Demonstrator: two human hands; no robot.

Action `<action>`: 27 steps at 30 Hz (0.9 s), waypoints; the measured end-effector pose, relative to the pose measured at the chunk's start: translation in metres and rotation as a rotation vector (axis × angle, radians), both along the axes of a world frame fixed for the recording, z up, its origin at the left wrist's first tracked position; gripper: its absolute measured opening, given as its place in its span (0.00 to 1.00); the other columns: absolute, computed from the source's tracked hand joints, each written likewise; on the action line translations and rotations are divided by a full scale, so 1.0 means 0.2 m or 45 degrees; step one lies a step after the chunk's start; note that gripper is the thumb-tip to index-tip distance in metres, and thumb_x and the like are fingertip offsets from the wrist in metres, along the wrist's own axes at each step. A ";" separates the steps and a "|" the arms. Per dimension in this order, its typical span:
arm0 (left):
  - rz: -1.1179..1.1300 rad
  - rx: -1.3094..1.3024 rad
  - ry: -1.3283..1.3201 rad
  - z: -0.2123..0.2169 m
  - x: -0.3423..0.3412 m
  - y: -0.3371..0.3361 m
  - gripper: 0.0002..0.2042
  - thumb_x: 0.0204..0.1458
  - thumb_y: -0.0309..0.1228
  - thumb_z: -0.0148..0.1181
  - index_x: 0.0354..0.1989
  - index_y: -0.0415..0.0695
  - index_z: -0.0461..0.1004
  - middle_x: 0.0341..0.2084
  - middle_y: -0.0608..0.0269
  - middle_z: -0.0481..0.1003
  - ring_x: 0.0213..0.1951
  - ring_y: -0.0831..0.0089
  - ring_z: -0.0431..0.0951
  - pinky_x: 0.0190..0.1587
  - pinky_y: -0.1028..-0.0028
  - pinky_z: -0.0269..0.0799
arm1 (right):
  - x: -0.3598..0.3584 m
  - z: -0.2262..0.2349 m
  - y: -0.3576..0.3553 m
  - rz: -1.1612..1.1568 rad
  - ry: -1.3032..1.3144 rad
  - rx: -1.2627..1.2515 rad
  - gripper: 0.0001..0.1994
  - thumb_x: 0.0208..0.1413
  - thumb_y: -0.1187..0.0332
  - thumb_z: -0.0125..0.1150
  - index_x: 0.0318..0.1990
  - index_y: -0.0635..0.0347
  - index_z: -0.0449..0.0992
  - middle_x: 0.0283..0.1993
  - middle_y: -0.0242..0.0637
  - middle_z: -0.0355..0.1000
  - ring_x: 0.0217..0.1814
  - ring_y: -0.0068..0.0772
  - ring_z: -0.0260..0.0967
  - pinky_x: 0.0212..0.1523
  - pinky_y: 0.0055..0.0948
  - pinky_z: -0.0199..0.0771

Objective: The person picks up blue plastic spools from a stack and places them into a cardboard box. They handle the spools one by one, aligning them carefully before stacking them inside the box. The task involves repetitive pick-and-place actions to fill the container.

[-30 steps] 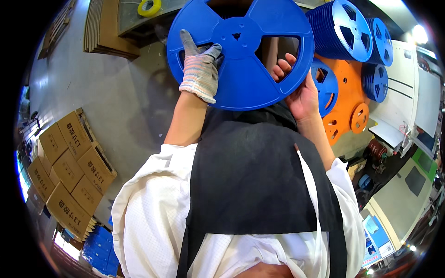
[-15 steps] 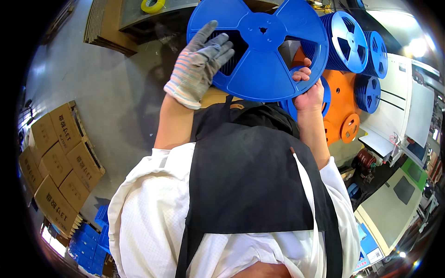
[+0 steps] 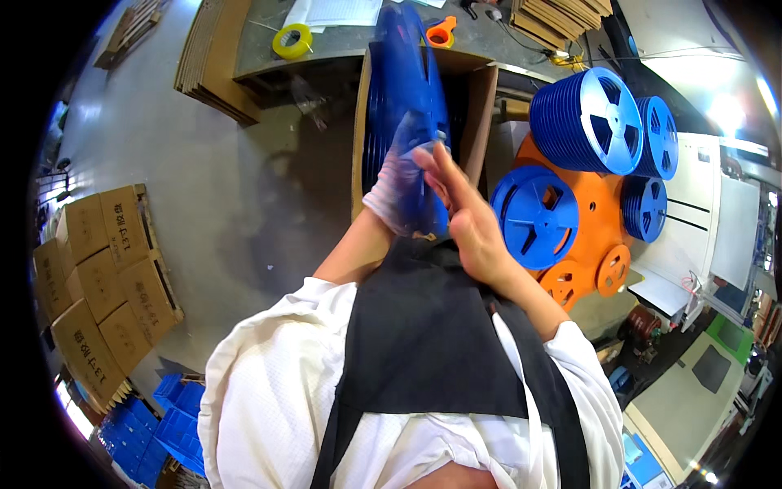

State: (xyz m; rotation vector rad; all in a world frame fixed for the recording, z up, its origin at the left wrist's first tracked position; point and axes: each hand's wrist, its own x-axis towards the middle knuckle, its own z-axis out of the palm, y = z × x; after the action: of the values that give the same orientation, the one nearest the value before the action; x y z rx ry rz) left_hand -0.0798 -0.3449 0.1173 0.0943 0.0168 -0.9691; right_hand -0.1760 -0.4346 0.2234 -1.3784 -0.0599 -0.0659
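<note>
A blue plastic reel (image 3: 407,90), turned nearly edge-on and blurred, stands upright over an open cardboard box (image 3: 481,114). My left hand (image 3: 394,183), in a striped grey glove, is on the reel's left side near its lower part; motion smears its fingers, but it appears to hold the reel. My bare right hand (image 3: 464,204) is at the right side, its fingers stretched out close against the reel. Whether the right palm touches it, I cannot tell. More blue reels (image 3: 376,122) sit in rows inside the box, partly hidden by the reel and my hands.
Stacks of blue reels (image 3: 562,118) stand on an orange stand (image 3: 599,204) to the right, with a single blue reel (image 3: 521,236) nearer me. A worktable (image 3: 342,41) behind the box carries yellow tape (image 3: 292,41) and an orange tape dispenser (image 3: 441,33). Stacked cartons (image 3: 106,269) stand left.
The reel has turned from face-on to edge-on and moved left over the box. My left hand has come against its side, and my right hand has left the rim and straightened its fingers.
</note>
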 end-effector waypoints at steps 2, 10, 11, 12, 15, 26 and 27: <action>0.050 -0.163 0.065 0.05 0.00 0.07 0.34 0.54 0.50 0.53 0.62 0.37 0.58 0.52 0.50 0.69 0.52 0.63 0.72 0.57 0.67 0.67 | -0.01 0.00 -0.12 -0.024 -0.215 -0.494 0.40 0.60 0.46 0.48 0.69 0.68 0.45 0.71 0.48 0.47 0.75 0.42 0.40 0.70 0.37 0.40; 0.237 -0.160 0.126 0.06 0.03 0.09 0.31 0.50 0.42 0.62 0.61 0.43 0.61 0.54 0.49 0.67 0.50 0.62 0.74 0.55 0.63 0.69 | -0.28 -0.34 -0.56 -0.934 0.405 0.182 0.22 0.69 0.58 0.33 0.63 0.62 0.58 0.64 0.45 0.59 0.67 0.39 0.58 0.66 0.35 0.56; 0.260 -0.089 0.129 0.06 0.02 0.09 0.31 0.50 0.42 0.62 0.60 0.44 0.62 0.53 0.49 0.67 0.50 0.62 0.74 0.54 0.63 0.69 | -0.31 -0.39 -0.58 -0.943 0.457 0.221 0.22 0.69 0.58 0.34 0.63 0.62 0.59 0.63 0.45 0.60 0.65 0.39 0.59 0.65 0.34 0.58; 0.291 -0.011 0.131 0.07 0.01 0.06 0.30 0.50 0.42 0.62 0.60 0.44 0.62 0.53 0.50 0.68 0.50 0.62 0.74 0.54 0.63 0.70 | -0.32 -0.43 -0.60 -0.949 0.510 0.258 0.22 0.68 0.59 0.34 0.62 0.62 0.60 0.62 0.45 0.62 0.64 0.38 0.61 0.64 0.34 0.60; 0.360 0.218 0.101 0.06 0.03 0.00 0.30 0.50 0.41 0.62 0.60 0.44 0.62 0.52 0.51 0.69 0.49 0.62 0.74 0.53 0.63 0.70 | -0.34 -0.57 -0.66 -0.904 0.643 0.371 0.21 0.68 0.59 0.36 0.60 0.62 0.63 0.59 0.44 0.65 0.61 0.37 0.64 0.62 0.33 0.63; 0.303 1.323 -0.081 -0.24 -0.04 0.25 0.25 0.50 0.34 0.63 0.57 0.45 0.65 0.43 0.57 0.75 0.47 0.65 0.75 0.50 0.66 0.72 | -0.19 -1.20 -0.67 -0.475 0.996 0.308 0.16 0.64 0.65 0.49 0.55 0.63 0.70 0.50 0.37 0.73 0.49 0.23 0.70 0.48 0.21 0.68; 0.247 1.383 -0.076 -0.33 -0.05 0.28 0.23 0.51 0.32 0.62 0.56 0.46 0.66 0.43 0.60 0.74 0.45 0.69 0.75 0.47 0.70 0.73 | -0.14 -1.28 -0.64 -0.449 1.003 0.276 0.16 0.63 0.66 0.50 0.54 0.63 0.70 0.50 0.36 0.73 0.49 0.22 0.70 0.48 0.20 0.68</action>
State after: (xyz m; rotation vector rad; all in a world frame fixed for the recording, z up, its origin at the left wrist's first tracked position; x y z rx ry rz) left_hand -0.0888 -0.2888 0.0511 1.0990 0.4902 -0.6704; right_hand -0.2035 -0.5626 -0.0333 -1.1051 0.8260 0.1747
